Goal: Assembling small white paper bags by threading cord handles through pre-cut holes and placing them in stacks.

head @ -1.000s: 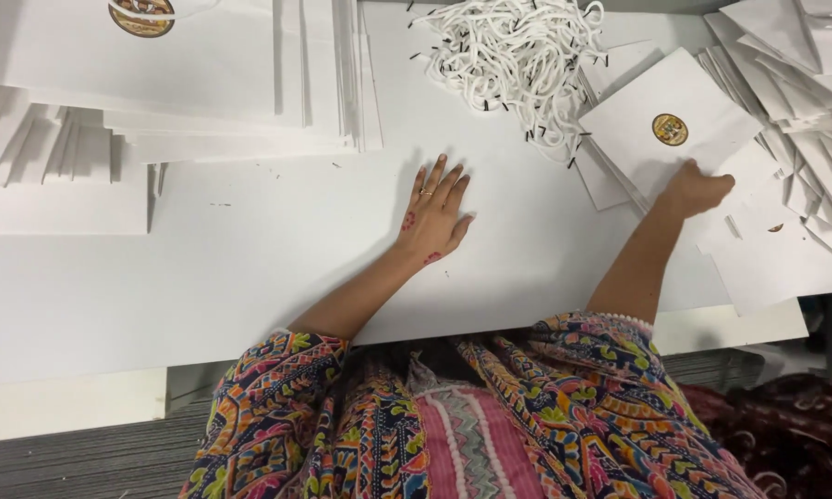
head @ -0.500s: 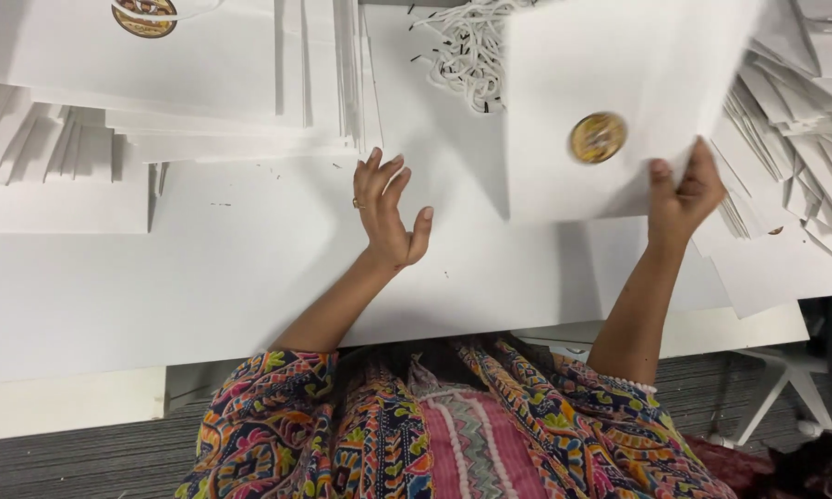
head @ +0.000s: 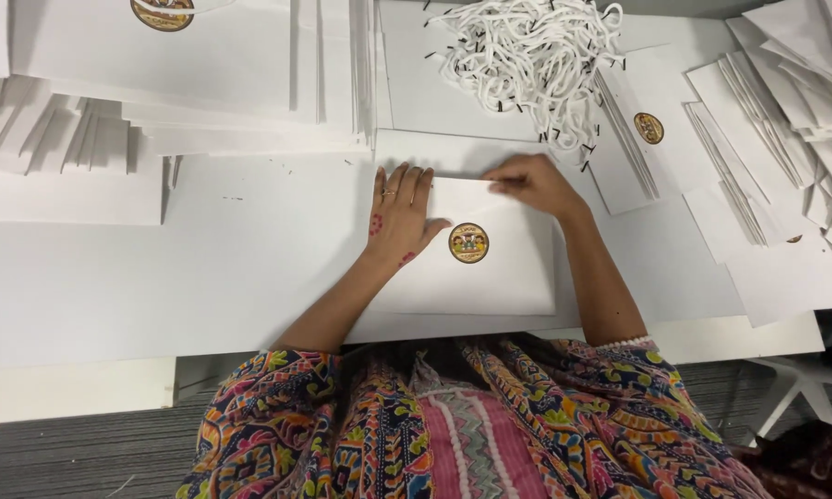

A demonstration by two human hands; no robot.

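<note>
A flat white paper bag (head: 494, 277) with a round gold sticker (head: 468, 243) lies on the white table (head: 203, 268) right in front of me. My left hand (head: 399, 214) rests flat on the bag's left part, fingers spread. At the bag's top edge my right hand (head: 531, 182) presses down with curled fingers; whether it pinches the edge I cannot tell.
A heap of white cord handles (head: 527, 55) lies at the back middle. Stacks of flat white bags (head: 185, 83) fill the back left. More bags, one with a gold sticker (head: 649, 127), fan out at the right (head: 785, 139). Grey floor shows below the table edge.
My right hand has brought the stickered bag from the right stack, through the air, down onto the table before me. My left hand lifted, then came down flat on the bag.
</note>
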